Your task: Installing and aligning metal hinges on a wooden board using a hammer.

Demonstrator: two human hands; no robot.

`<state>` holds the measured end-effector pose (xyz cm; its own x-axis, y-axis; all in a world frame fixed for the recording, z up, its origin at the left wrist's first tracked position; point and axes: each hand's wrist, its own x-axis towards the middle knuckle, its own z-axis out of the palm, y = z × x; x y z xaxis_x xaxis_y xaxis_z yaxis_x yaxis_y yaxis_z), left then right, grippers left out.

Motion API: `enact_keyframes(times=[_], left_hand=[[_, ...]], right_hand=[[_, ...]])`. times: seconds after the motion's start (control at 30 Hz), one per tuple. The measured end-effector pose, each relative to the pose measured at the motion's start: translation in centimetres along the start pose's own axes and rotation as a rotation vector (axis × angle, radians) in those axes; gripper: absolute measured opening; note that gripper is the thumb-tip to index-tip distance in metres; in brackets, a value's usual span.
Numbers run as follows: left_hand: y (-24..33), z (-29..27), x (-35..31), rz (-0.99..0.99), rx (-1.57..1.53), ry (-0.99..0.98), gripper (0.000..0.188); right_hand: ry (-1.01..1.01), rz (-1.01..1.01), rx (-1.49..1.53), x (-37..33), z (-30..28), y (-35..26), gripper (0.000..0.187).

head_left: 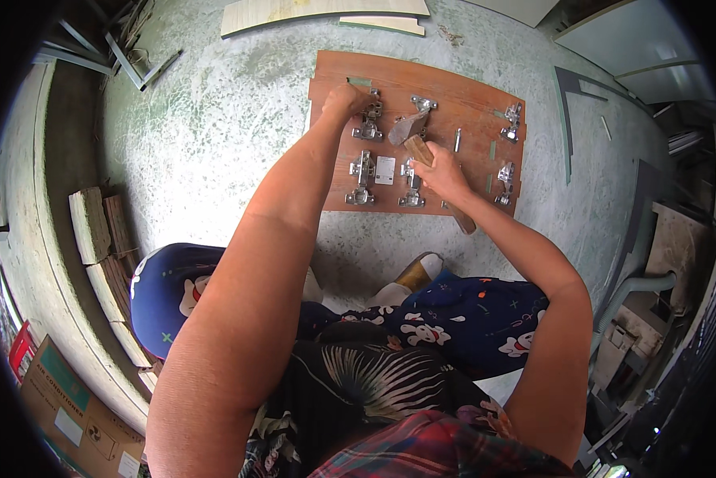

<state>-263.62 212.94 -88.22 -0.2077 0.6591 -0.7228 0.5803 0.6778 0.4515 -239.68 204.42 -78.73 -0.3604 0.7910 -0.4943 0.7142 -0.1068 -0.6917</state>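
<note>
A reddish-brown wooden board (453,88) lies on the floor in front of me, with several metal cabinet hinges set on it in rows. My left hand (347,102) is closed at the upper-left hinge (370,126), its fingertips partly hidden. In my right hand (444,172) is a hatchet-like tool (408,127) with a wooden handle and a wedge-shaped metal head. That head hangs over the upper-middle hinge (424,103). Below are the lower-left hinge (362,177) and the lower-middle hinge (410,187). Two more hinges, upper right (511,123) and lower right (505,182), sit near the board's right edge.
A white label (385,170) and a small metal rod (457,139) lie on the board. Pale boards (318,11) rest beyond it. Metal bars (135,68) stand at far left, wood blocks (91,227) and a carton (79,414) at left. Dark strips (566,119) lie at right.
</note>
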Motion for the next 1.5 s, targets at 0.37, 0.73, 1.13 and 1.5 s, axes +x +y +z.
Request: enact_keyframes(times=[0.37, 0.73, 1.13, 1.5], left_hand=[[2.5, 1.2, -2.1, -0.005, -0.028, 0.202, 0.049], [1.9, 1.6, -0.7, 0.117, 0.002, 0.179, 0.037], [1.0, 0.9, -0.2, 0.107, 0.241, 0.448, 0.040], [2.2, 3.3, -3.3, 0.540, 0.669, 0.022, 0.047]], right_hand=[[0.059, 0.013, 0.101, 1.4, 0.0, 2.0, 0.024], [0.033, 0.010, 0.063, 0.8, -0.2, 3.3, 0.024], [0.134, 0.064, 0.216, 0.1, -1.9, 4.0, 0.023], [0.264, 0.154, 0.421, -0.6, -3.7, 6.2, 0.020]])
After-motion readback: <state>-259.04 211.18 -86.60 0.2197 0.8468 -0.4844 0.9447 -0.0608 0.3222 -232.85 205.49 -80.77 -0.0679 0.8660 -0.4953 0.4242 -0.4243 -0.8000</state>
